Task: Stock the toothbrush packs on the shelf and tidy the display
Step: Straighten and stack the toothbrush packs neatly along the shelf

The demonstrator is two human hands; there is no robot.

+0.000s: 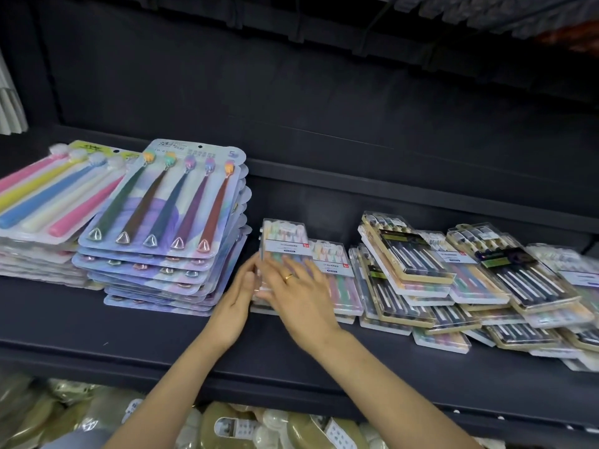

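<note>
clear toothbrush pack (284,244), pastel brushes, white label

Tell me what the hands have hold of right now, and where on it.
Both hands square up the small clear-boxed toothbrush stack: the left hand presses its left side, the right hand lies over its front top. Neither plainly grips it.

Clear glossy plastic cases (285,251) and glossy printed card blister packs (168,202) on a matt dark shelf (97,312); smooth gold-coloured ring (288,276).
</note>
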